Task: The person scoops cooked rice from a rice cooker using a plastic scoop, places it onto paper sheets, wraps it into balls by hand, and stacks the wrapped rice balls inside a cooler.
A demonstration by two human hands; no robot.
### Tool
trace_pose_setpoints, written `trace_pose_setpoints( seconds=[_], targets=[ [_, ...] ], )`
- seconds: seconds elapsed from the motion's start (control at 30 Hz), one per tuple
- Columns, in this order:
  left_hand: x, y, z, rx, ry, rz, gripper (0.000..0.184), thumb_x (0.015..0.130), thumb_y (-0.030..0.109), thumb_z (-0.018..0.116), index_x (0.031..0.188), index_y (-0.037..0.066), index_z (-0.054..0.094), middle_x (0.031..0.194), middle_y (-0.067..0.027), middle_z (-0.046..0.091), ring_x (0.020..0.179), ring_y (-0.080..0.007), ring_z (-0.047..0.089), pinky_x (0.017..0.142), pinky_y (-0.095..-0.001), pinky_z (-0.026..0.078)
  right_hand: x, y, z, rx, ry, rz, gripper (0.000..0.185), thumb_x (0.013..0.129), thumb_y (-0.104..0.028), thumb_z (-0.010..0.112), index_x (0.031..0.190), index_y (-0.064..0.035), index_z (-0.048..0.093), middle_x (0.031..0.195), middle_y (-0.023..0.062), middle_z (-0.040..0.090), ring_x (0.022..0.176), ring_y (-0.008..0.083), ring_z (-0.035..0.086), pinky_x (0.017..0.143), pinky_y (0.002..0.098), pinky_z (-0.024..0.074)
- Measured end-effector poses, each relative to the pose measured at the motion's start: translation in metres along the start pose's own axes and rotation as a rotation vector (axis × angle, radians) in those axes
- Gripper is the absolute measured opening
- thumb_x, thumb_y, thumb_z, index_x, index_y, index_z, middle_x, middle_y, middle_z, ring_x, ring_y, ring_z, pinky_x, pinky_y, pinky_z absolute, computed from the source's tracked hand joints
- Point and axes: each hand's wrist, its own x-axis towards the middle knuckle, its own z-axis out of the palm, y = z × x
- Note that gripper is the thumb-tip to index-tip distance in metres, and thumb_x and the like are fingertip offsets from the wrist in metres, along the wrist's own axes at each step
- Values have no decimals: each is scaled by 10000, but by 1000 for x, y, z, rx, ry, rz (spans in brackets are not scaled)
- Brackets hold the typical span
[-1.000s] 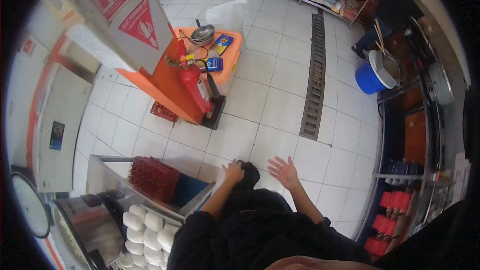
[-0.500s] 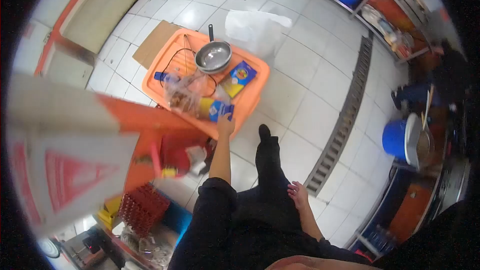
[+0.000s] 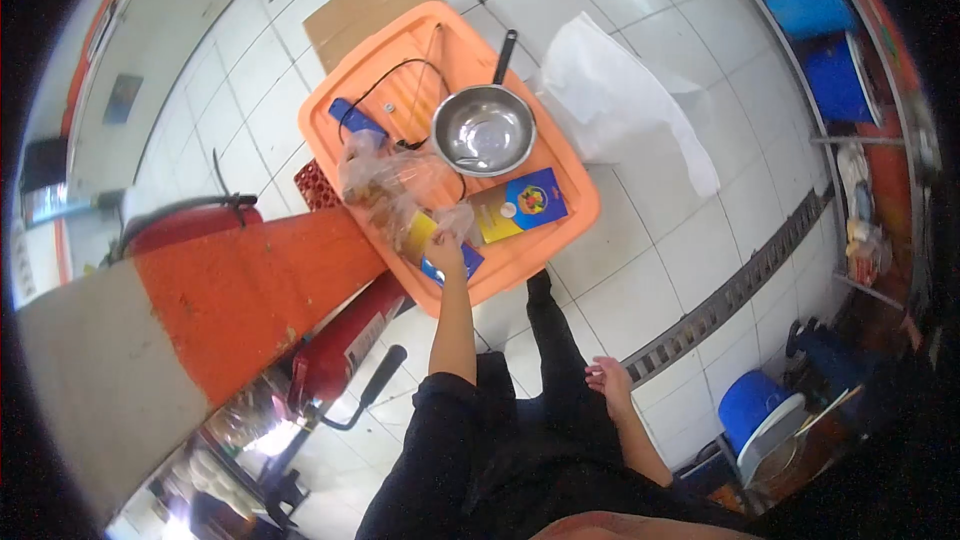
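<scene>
My left hand (image 3: 445, 252) is over the near part of an orange plastic lid-like tray (image 3: 572, 230). Its fingers are closed at the edge of a clear plastic bag (image 3: 385, 175) with brownish contents, just above a blue-and-yellow packet (image 3: 465, 262). The hand hides part of that packet. Beside it lies a flat blue-and-yellow box (image 3: 522, 204) with a picture on it. A steel frying pan (image 3: 485, 130) with a black handle sits farther back, near a blue object (image 3: 357, 120) and a dark cable. My right hand (image 3: 608, 377) hangs beside my leg, fingers loosely bent and apart, holding nothing visible.
Cardboard (image 3: 372, 10) lies behind the tray and a white plastic sheet or bag (image 3: 610, 90) to its right. An orange-and-grey pillar (image 3: 250, 285) stands at left, with a red fire extinguisher (image 3: 335, 355). A floor drain (image 3: 720, 290) and blue buckets (image 3: 755, 405) are at right.
The view has come closer to the tray and turned, so the pillar now crosses the left side. My left hand has shifted from the packet's end toward its middle, beside the bag.
</scene>
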Motion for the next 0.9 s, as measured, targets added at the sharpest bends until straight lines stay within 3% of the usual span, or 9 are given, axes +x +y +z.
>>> trace_pose_setpoints(
  seconds=[0.1, 0.2, 0.43, 0.53, 0.57, 0.63, 0.7, 0.83, 0.9],
  targets=[
    [-15, 56, -12, -293, 210, -183, 228, 771, 160, 611, 916, -14, 582, 734, -33, 566, 584, -134, 506, 542, -245, 431, 6, -47, 28, -21, -104, -44, 281, 872, -285, 462, 1008, -52, 542, 851, 90, 609, 679, 142, 580, 617, 261, 481],
    [-16, 72, -45, -101, -131, -499, 213, 820, 187, 553, 921, 1, 580, 722, -33, 547, 535, -110, 465, 488, -232, 402, 6, -68, 52, -79, -195, -102, 268, 881, -277, 467, 997, -49, 548, 841, 85, 608, 667, 135, 576, 611, 249, 475],
    [-61, 72, -91, 83, -285, -188, 180, 845, 170, 491, 833, 37, 612, 784, -53, 506, 649, -148, 497, 578, -268, 418, 83, -60, 117, -339, -385, -187, 263, 859, -246, 541, 1010, -31, 556, 831, 79, 618, 686, 156, 580, 626, 260, 466],
    [-80, 54, -111, 289, -291, 69, 167, 798, 132, 516, 731, 25, 625, 919, -110, 530, 885, -232, 533, 737, -322, 433, 155, -51, 190, -574, -354, -644, 377, 806, -266, 618, 1066, -7, 530, 966, 119, 601, 846, 254, 587, 767, 343, 462],
    [-86, 56, -120, 394, -341, 149, 164, 789, 130, 514, 724, 27, 624, 968, -128, 520, 937, -254, 518, 772, -338, 422, 151, -62, 219, -426, -457, -670, 325, 797, -204, 618, 1038, -2, 535, 901, 69, 586, 749, 115, 560, 545, 233, 450],
    [-101, 69, -134, 536, -385, 264, 167, 778, 139, 510, 707, 33, 618, 1030, -157, 511, 999, -287, 498, 825, -361, 403, 100, -106, 271, -260, -582, -383, 338, 760, -148, 633, 1047, -6, 525, 889, 72, 591, 730, 125, 566, 558, 231, 451],
    [-119, 91, -144, 606, -379, 347, 181, 774, 160, 505, 688, 41, 610, 1056, -176, 510, 1018, -307, 488, 858, -373, 386, 150, -73, 294, -723, -509, -512, 333, 748, -140, 652, 1029, -3, 535, 875, 66, 593, 713, 122, 568, 562, 232, 448],
    [-141, 68, -179, 62, -383, 124, 205, 834, 207, 480, 848, 33, 587, 1235, -194, 439, 1158, -320, 426, 907, -397, 373, 125, -42, 283, -632, -583, -703, 278, 749, -112, 659, 977, 8, 555, 858, 57, 598, 680, 124, 576, 577, 249, 458],
    [-159, 116, -189, -434, -113, -445, 223, 858, 217, 477, 986, 45, 534, 1231, -192, 441, 1102, -300, 471, 858, -397, 412, 86, -33, 257, -608, -566, -743, 193, 761, -69, 624, 923, 17, 566, 842, 47, 598, 697, 121, 576, 614, 264, 471]
  ],
)
